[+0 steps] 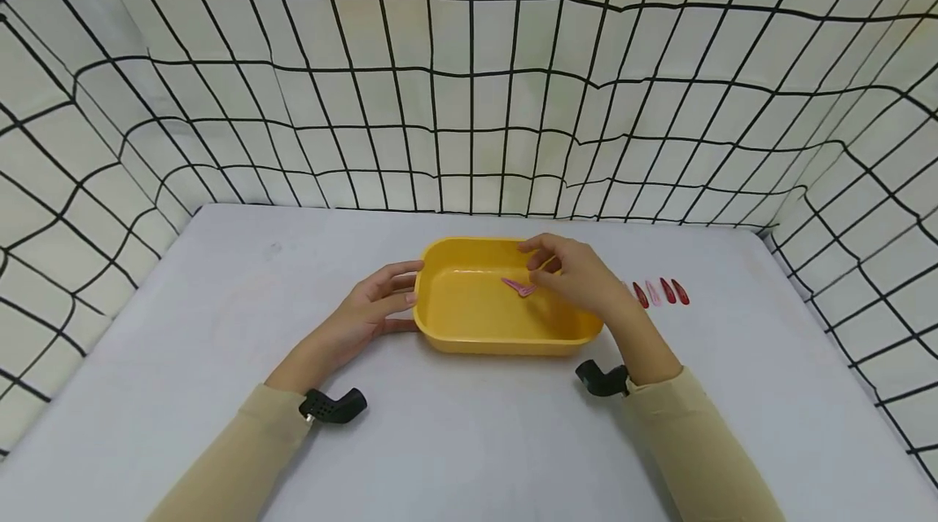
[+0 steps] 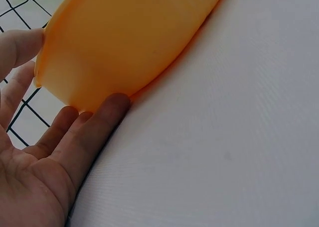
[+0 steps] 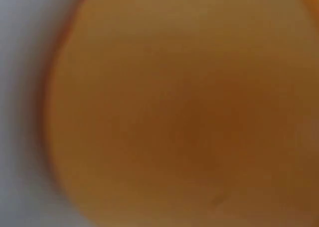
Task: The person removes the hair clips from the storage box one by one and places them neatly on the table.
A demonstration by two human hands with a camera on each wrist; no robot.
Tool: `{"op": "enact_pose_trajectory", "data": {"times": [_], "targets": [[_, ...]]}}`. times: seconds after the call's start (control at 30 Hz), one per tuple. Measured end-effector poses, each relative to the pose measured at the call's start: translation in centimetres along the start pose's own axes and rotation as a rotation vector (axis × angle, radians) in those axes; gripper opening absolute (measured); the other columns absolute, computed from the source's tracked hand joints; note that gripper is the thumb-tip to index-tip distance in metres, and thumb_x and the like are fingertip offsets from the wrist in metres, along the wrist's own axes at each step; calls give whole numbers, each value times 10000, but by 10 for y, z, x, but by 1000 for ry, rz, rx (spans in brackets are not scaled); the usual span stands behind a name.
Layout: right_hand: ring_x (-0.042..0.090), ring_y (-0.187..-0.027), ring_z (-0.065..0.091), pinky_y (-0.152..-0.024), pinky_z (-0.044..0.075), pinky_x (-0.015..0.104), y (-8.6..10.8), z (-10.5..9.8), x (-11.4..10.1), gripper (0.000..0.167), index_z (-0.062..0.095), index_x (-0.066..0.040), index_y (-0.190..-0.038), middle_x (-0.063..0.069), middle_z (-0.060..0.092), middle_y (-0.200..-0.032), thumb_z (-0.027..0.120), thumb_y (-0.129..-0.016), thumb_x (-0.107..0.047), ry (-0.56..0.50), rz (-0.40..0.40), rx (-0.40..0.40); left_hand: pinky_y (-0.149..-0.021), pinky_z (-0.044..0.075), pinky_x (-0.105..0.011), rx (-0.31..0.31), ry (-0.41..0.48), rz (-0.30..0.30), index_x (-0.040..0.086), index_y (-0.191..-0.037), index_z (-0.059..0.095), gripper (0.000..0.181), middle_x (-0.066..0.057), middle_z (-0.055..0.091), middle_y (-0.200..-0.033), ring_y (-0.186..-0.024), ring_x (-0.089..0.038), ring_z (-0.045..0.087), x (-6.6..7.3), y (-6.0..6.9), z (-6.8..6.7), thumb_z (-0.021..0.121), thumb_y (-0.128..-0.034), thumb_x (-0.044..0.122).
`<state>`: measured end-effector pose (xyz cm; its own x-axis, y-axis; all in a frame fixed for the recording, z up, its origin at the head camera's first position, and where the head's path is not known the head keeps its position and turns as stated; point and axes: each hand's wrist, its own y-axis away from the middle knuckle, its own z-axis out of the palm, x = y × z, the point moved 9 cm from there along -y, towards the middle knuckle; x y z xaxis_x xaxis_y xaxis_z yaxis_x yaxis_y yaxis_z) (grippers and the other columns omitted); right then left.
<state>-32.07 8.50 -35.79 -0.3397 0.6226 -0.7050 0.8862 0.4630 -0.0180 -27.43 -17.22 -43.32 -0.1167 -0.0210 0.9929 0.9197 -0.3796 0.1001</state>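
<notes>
A yellow plastic tray (image 1: 469,343) sits on the white table. Against its left end rests my left hand (image 1: 374,302), touching the rim and outer wall with fairly straight fingers; the left wrist view shows the fingertips on the tray wall (image 2: 124,43). My right hand (image 1: 575,274) is over the tray's right part, its fingers bent downward. Just by its thumb is a pink hair clip (image 1: 519,287), or perhaps two overlapping, inside the tray. Whether the fingers pinch it is not clear. In the right wrist view only blurred yellow tray surface (image 3: 174,112) appears.
To the right of the tray, several red and pink hair clips (image 1: 668,291) lie in a row, partly behind my right wrist. A black wire grid (image 1: 469,98) with white backing encloses the back and sides of the table (image 1: 469,432).
</notes>
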Motion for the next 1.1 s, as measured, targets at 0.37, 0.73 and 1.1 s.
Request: {"op": "enact_pose_trajectory", "data": {"times": [0.37,0.73,1.1], "targets": [[191,-951,625,-878,551,372,-4,29,7,357,680,-158,-1215,7,699,-1031,708,-860,-142,368,6,-9,-951,560,-449,8,-20,-10,187,-1501,411,534,-119,392,-1539,-1290,-324,534,0,1,-2,607,-1005,207],[161,-830,550,-758,492,280,-2,40,9,302,704,-164,-1106,-31,613,-844,725,-814,-89,363,30,-93,-950,561,-440,6,-26,-14,160,-1515,382,546,-128,386,-1546,-1284,-318,542,0,0,0,591,-1013,203],[152,-811,545,-749,492,272,1,43,1,265,695,-136,-1010,-29,598,-813,670,-792,12,316,-41,-143,-956,558,-442,3,-27,-12,156,-1517,378,553,-130,382,-1548,-1294,-336,530,1,-1,-2,596,-1010,202]]}}
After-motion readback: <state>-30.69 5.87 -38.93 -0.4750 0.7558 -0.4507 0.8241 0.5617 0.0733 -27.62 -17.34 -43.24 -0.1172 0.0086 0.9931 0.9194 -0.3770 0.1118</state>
